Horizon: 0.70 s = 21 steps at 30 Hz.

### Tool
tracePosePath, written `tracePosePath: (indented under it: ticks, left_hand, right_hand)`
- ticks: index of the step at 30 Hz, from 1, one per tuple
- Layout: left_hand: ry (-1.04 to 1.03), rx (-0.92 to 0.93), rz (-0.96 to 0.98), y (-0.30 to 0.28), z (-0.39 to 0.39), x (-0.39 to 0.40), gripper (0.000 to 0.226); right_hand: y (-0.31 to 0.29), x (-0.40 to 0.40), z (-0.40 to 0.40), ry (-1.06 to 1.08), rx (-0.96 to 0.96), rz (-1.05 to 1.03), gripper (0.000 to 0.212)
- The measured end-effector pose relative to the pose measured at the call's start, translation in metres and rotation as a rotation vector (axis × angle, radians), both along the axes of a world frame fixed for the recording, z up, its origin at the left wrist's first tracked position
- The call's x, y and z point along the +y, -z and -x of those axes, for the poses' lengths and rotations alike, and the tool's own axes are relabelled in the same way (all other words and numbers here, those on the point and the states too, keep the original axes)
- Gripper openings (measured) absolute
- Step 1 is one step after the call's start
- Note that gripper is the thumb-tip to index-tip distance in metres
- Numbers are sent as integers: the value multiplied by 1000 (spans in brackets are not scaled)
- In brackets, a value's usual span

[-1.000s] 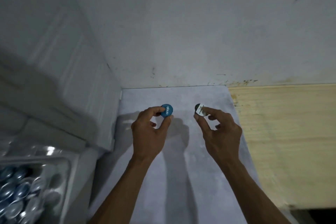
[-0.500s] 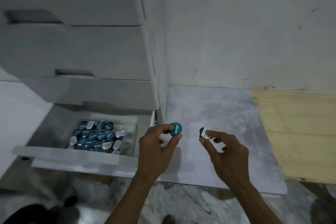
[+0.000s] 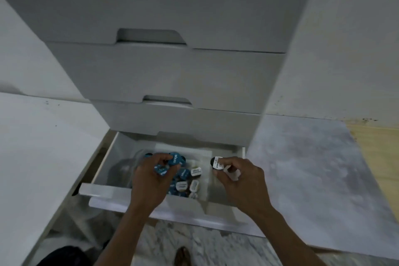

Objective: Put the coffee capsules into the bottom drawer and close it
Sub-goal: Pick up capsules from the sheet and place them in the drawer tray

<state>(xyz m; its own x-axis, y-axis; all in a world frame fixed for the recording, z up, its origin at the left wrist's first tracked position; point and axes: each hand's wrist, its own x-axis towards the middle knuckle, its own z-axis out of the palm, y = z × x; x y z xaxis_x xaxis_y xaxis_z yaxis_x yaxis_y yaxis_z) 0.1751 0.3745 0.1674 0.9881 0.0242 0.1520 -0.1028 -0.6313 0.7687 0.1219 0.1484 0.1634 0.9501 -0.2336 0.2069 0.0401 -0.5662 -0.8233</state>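
The bottom drawer (image 3: pixel 101 191) of a white drawer unit is pulled out, and a pile of blue and white coffee capsules (image 3: pixel 187 181) lies inside it. My left hand (image 3: pixel 151 177) hovers over the pile and pinches a blue-lidded capsule (image 3: pixel 175 158) between thumb and fingers. My right hand (image 3: pixel 239 176) is over the drawer's right part and grips a dark capsule with a white lid (image 3: pixel 217 163). Part of the pile is hidden under my left hand.
Two shut drawers (image 3: pixel 172 75) stack above the open one. A grey mat (image 3: pixel 319 179) covers the floor to the right, with a wooden board (image 3: pixel 380 151) beyond it. A white panel (image 3: pixel 38 157) lies to the left. Marble floor (image 3: pixel 194 246) and a foot show below.
The view swung left from the grey mat to the drawer unit. Both hands carried their capsules from above the mat to above the open drawer.
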Motion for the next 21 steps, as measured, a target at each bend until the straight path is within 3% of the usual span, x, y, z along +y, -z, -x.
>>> tracePosePath:
  ticks: [6, 13, 21]
  left_hand:
    - [118, 156, -60, 32, -72, 36, 22]
    - [407, 212, -192, 70, -104, 3, 23]
    - [497, 222, -315, 97, -118, -22, 27]
  right_hand:
    - [30, 37, -54, 54, 119, 62, 20]
    - [68, 41, -75, 35, 325, 118, 18]
    - [77, 32, -80, 34, 288, 91, 18]
